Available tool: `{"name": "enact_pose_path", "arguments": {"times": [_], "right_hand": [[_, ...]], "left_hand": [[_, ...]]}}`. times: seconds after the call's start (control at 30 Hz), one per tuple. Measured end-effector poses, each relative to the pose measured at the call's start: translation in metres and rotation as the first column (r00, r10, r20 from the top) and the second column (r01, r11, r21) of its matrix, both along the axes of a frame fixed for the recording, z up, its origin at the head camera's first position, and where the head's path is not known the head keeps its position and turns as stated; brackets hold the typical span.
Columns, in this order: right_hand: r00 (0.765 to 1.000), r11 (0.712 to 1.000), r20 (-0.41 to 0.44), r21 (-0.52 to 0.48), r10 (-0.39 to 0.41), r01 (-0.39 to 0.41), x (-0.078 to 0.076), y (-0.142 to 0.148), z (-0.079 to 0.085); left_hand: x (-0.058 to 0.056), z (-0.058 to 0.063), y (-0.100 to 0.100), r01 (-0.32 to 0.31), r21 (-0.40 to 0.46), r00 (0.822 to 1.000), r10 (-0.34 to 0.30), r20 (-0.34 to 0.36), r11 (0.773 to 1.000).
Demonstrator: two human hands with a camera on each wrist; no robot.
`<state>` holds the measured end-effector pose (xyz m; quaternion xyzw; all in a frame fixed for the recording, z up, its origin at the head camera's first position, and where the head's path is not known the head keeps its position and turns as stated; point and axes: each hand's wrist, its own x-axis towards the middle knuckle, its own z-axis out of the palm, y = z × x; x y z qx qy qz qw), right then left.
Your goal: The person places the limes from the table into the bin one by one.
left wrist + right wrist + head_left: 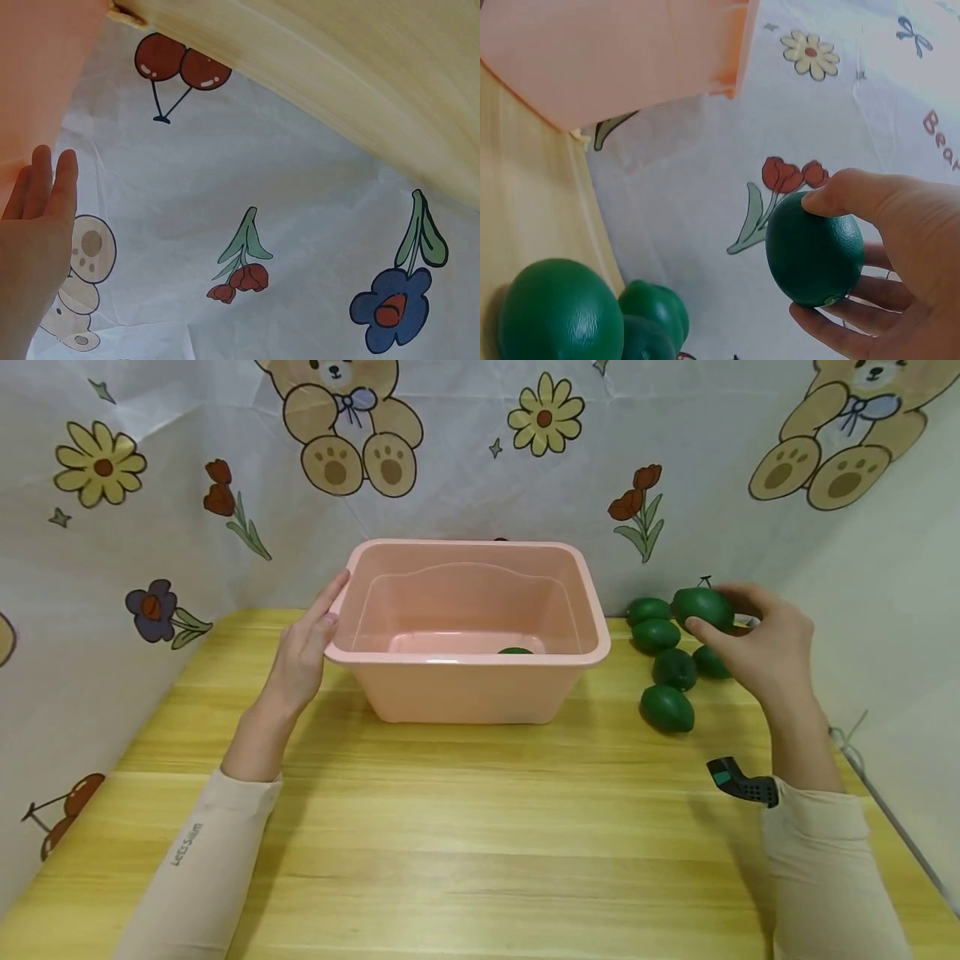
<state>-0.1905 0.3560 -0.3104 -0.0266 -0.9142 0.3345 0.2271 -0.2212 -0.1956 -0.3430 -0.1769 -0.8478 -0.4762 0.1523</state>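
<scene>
My right hand [772, 639] pinches a dark green lemon-shaped fruit [702, 608] between thumb and fingers, lifted above several similar fruits. In the right wrist view, the held fruit [814, 251] shows a glossy, finely dimpled skin. Nearest me in that group is a green fruit [667, 708] with a pointed end, on the table. A pink plastic tub [465, 689] stands at the back middle, and the top of a green fruit [515, 651] shows inside. My left hand [298, 652] rests against the tub's left side with fingers extended; in the left wrist view the fingers [64, 184] look straight.
The wooden table [480, 843] runs back to a wall sheet [465, 460] printed with bears and flowers. A plain white wall [900, 610] borders the right side, with a thin cord [892, 810] along the table edge. A black strap [742, 782] sits at my right wrist.
</scene>
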Motion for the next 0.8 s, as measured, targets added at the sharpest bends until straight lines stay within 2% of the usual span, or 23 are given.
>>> {"name": "enact_pose_path", "arguments": {"times": [0.3,0.5,0.63,0.8], "right_hand": [[0.996,0.996,-0.060,-0.050,0.068,-0.071,0.003,-0.028,0.009],[0.979,0.986,-0.143,-0.048,0.149,-0.157,0.011,-0.050,0.018],[0.961,0.969,-0.155,-0.049,0.231,-0.241,0.015,-0.065,0.020],[0.950,0.960,-0.151,-0.031,0.272,-0.280,0.019,-0.076,0.023]], "left_hand": [[0.001,-0.002,-0.004,-0.017,0.004,1.000,0.017,0.016,1.000],[-0.001,0.000,-0.002,-0.011,0.005,1.000,0.011,0.012,1.000],[-0.001,0.002,-0.002,-0.013,0.014,1.000,0.013,0.010,1.000],[-0.003,0.000,-0.002,-0.012,0.012,1.000,0.013,-0.004,1.000]]}}
